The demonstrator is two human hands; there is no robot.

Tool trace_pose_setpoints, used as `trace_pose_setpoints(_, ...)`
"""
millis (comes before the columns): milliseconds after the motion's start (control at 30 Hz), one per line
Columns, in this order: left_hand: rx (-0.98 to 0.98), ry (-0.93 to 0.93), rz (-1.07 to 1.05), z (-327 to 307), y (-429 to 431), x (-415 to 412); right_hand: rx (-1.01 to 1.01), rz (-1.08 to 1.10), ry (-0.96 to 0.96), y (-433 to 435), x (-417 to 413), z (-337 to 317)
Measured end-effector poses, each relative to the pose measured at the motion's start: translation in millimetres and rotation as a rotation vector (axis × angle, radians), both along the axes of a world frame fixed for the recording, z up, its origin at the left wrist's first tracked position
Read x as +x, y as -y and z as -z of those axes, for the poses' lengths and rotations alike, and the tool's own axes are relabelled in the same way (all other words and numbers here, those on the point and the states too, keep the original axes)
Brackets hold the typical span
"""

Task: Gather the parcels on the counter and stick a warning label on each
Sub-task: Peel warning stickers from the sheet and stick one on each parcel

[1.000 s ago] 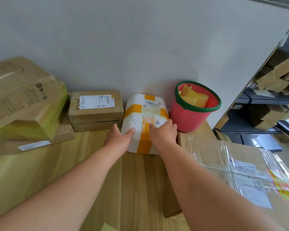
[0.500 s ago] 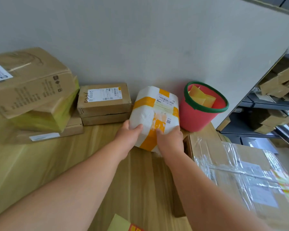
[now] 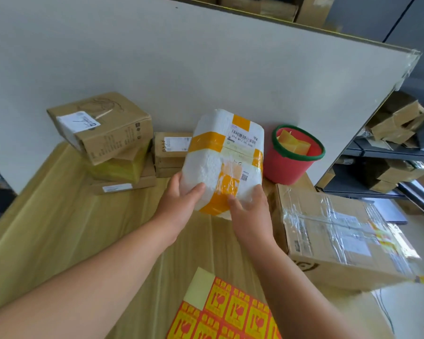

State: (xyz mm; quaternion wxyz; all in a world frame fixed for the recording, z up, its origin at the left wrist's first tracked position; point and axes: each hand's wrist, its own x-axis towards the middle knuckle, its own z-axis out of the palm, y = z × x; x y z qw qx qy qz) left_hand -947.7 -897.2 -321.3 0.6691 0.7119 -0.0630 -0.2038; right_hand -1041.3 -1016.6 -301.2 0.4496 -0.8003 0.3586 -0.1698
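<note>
The left hand (image 3: 179, 199) grips the near left corner of the white foam parcel (image 3: 220, 162), with the thumb on top. The right hand (image 3: 251, 211) grips the near right corner in the same way. The parcel is wrapped with yellow tape and is held tilted above the tabletop (image 3: 59, 216), its shipping label facing up. Near the person lies a sheet of red and yellow warning labels (image 3: 228, 311). To the right stands a large cardboard box (image 3: 340, 236). Behind the parcel stands a red bucket (image 3: 289, 167), and to the left is a stack of brown boxes (image 3: 108, 140) by the white wall (image 3: 206, 69).
</note>
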Motion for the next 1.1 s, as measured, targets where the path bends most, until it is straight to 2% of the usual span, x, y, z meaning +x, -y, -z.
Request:
trace_pose_setpoints(200, 0.071, -0.018, -0.122, 7.4, -95.0, -58.3, 0.034, -0.172, -0.069, -76.4, -55.5, 4.2)
trace_pose_setpoints(400, 0.170, -0.141, -0.200, 38.8, -182.1, -95.0, 0.057, -0.318, -0.173, -140.7, -83.8, 35.8)
trace_pose_setpoints(600, 0.293, -0.232, -0.242, 69.9, -227.2, -96.5, 0.091, -0.445, -0.291, -173.3, -83.5, 68.4)
trace_pose_setpoints(767, 0.391, -0.349, -0.188, 76.1, -242.5, -93.7, 0.098, -0.589, -0.332, -172.7, -88.8, 82.5)
trace_pose_setpoints(833, 0.593, -0.249, -0.196, 69.9, -237.4, -92.6, 0.090, -0.586, -0.333, -166.4, -89.5, 79.6)
trace_pose_setpoints(900, 0.899, 0.040, -0.154, 57.0, -220.0, -93.7, 0.021, -0.539, -0.309, -153.9, -90.1, 71.8)
trace_pose_setpoints(933, 0.980, 0.199, -0.109, 49.9, -206.3, -95.6, -0.043, -0.517, -0.290, -145.3, -91.3, 65.5)
trace_pose_setpoints(1000, 1.002, 0.425, 0.023, 37.4, -169.7, -100.0, -0.165, -0.474, -0.239, -122.0, -96.8, 51.3)
trace_pose_setpoints(1100, 0.929, 0.618, 0.230, 23.0, -106.2, -110.5, -0.329, -0.393, -0.183, -76.9, -111.8, 29.3)
